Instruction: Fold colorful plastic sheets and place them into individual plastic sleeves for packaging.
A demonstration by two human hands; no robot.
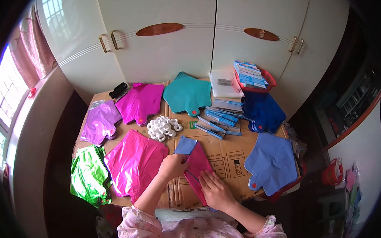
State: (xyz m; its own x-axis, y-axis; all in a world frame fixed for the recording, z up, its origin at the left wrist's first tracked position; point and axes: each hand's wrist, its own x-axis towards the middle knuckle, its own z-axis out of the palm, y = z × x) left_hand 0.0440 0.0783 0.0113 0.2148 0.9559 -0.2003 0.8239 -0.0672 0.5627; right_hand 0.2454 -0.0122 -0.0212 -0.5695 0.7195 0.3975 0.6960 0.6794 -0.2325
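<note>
Risk sits mostly in the small folded stack of foil balloons, magenta over light blue (195,161), lying on the flattened brown cardboard sheet (232,153) near its front edge, just in front of the person. Left hand (172,166) is curled over the stack's left edge, fingers pinching the magenta foil layer; right hand (215,190) lies flat and open, palm down, pressing the lower end, not gripping. Foil is slick, so if the flat palm eases, I'd expect the layers to slide apart and the light blue corner poking out at the top to skew further. Hard pinching could crease or nick the thin film. The lower tip of the stack looks close to the cardboard's front edge; a push toward the body could tip it off into the lap. Left of the stack, touching or nearly so, the big pink foil balloon sheet (135,164) could get dragged by the left forearm, and the crumpled green foil balloon (88,174) beyond it already hangs over the cardboard's left edge. Behind the stack, the pile of small white plastic rings (164,127) is loose; a sweep would scatter it.
</note>
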